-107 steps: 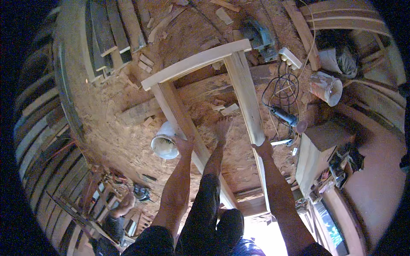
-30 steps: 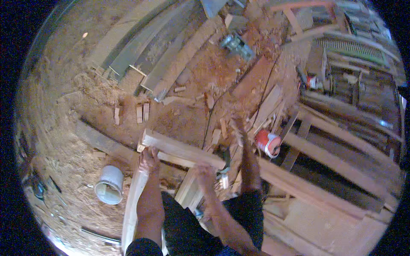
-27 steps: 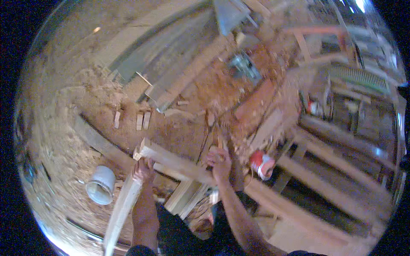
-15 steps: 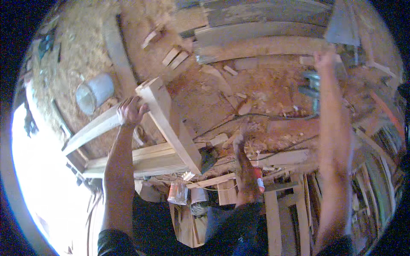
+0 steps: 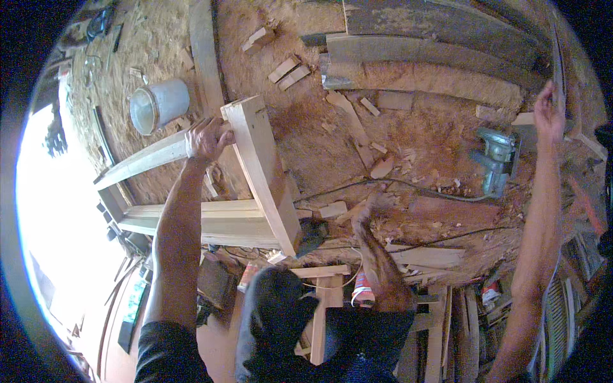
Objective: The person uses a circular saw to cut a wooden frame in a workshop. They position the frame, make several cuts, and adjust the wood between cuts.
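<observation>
My left hand [image 5: 209, 137] is closed over the far corner of a pale wooden frame [image 5: 258, 166], where a long rail meets the thick end piece. The frame is tilted, with its other end toward the bright opening at left. Out at the far right, my right hand [image 5: 549, 116] is raised with curled fingers around the lower end of a handsaw [image 5: 559, 60], whose blade shows nearly edge-on. Its handle is mostly hidden by the hand. Below the hand, a teal power tool [image 5: 498, 159] with a cord lies on the ground.
A co-worker's arm [image 5: 383, 268] reaches in from below, beside their dark-covered head [image 5: 274, 319]. A white bucket [image 5: 159, 105] lies tipped beyond the frame. Dark planks [image 5: 434, 54] are stacked at the back. Wood offcuts [image 5: 290, 71] and a cable [image 5: 408, 185] litter the dirt floor.
My right hand has moved right with the handsaw, whose blade has turned from broadside to edge-on. My left hand stays on the frame. The co-worker's head has come into view below.
</observation>
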`<state>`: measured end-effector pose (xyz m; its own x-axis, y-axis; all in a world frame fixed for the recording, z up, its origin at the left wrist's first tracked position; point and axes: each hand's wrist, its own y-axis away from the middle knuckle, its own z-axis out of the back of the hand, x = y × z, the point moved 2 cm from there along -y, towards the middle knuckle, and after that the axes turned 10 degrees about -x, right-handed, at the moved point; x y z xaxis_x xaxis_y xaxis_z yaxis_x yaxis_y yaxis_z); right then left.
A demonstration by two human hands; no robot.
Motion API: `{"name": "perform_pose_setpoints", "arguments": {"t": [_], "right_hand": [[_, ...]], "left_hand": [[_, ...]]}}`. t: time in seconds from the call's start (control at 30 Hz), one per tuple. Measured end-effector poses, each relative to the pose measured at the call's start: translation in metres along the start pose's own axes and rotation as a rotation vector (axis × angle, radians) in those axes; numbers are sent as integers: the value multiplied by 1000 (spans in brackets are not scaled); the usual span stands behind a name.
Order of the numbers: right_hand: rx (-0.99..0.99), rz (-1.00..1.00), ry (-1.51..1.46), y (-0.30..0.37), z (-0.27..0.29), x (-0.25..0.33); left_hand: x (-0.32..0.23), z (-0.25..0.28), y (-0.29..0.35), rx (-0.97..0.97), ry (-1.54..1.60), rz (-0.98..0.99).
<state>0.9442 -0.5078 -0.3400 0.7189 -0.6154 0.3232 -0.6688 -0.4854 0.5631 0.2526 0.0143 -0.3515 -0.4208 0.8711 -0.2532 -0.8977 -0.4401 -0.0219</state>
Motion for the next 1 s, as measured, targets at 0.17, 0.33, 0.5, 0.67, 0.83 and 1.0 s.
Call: {"name": "perform_pose_setpoints", "arguments": {"t": [0.17, 0.33, 0.5, 0.67, 0.83, 1.0], "right_hand": [[-113, 232, 225, 159, -50, -60], [-329, 195, 482, 336, -47, -155], [-296, -161, 496, 442, -42, -219], [-69, -486, 750, 483, -58, -312], [121, -600, 1107, 505, -49, -384], [492, -275, 1841, 510, 9, -434]], "left_hand": [[10, -9, 10, 24, -38, 84], [-11, 1, 15, 29, -227, 200], [-142, 47, 59, -519, 109, 814], [-314, 91, 121, -430, 1247, 1223], [-344, 103, 144, -508, 968, 1538], [-312, 66, 194, -550, 408, 1697]]}}
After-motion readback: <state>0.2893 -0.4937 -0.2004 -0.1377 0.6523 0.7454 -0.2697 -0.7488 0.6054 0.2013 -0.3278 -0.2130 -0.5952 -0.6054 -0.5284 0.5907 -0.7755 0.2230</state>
